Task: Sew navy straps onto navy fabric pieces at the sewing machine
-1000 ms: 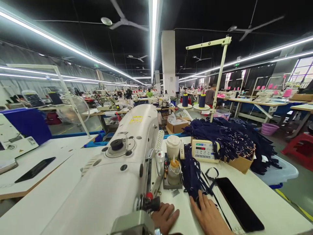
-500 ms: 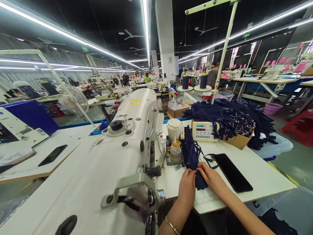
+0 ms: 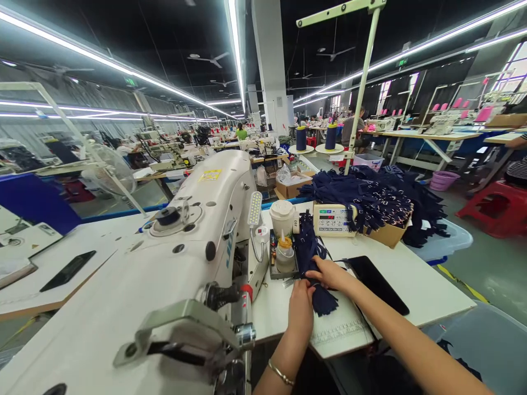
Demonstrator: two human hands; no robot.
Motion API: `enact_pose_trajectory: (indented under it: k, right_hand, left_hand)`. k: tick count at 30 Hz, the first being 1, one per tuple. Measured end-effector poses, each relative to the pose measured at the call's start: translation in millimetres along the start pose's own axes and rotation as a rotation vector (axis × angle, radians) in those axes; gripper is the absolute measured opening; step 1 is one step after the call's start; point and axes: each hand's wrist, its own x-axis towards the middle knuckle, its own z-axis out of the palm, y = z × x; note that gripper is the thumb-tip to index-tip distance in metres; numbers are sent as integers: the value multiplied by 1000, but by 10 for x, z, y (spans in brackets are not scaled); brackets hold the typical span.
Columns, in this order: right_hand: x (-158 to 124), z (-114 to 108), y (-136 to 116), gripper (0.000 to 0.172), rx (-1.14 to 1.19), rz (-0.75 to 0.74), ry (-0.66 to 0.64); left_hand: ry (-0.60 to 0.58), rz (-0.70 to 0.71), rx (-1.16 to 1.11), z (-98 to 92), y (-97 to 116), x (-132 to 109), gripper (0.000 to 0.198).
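Note:
A bundle of navy fabric straps [image 3: 304, 241] lies lengthwise on the white sewing table, its cut ends [image 3: 324, 300] fanned toward me. My left hand [image 3: 301, 308], with a bracelet at the wrist, is closed with its fingertips on the bundle's left edge. From the right, my right hand [image 3: 330, 272] reaches across and grips the straps a little farther up, fingers bent over them. What lies under the fingertips is partly hidden. Just left of the bundle, a small tray [image 3: 284, 274] holds a bottle with an orange collar [image 3: 285, 253].
A large white sewing machine [image 3: 197, 219] fills the left side. Beyond the hands stand a lidded cup [image 3: 282, 216] and a control panel [image 3: 334, 220]. A black phone [image 3: 381, 285] lies at right, near a heap of navy straps [image 3: 362, 197] on a box. A printed ruler [image 3: 343, 332] runs along the front edge.
My right hand has moved farther up and over the straps, while my left hand stays by their left side. The lower ends now lie more spread. The whole view has shifted slightly.

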Motion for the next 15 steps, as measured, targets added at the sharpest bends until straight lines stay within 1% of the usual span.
enact_pose_trajectory:
  k: [4, 9, 12, 15]
  right_hand:
    - [13, -19, -134, 33, -112, 47, 17]
    - [37, 66, -216, 35, -175, 104, 24]
    - [54, 147, -185, 36, -168, 121, 53]
    - [91, 219, -140, 38, -145, 140, 92]
  left_hand:
    - [-42, 19, 65, -31, 8, 59, 19]
    - [-113, 13, 127, -28, 11, 122, 26]
    - [-135, 16, 155, -5, 58, 64, 26]
    - [-137, 29, 192, 4, 142, -60, 21]
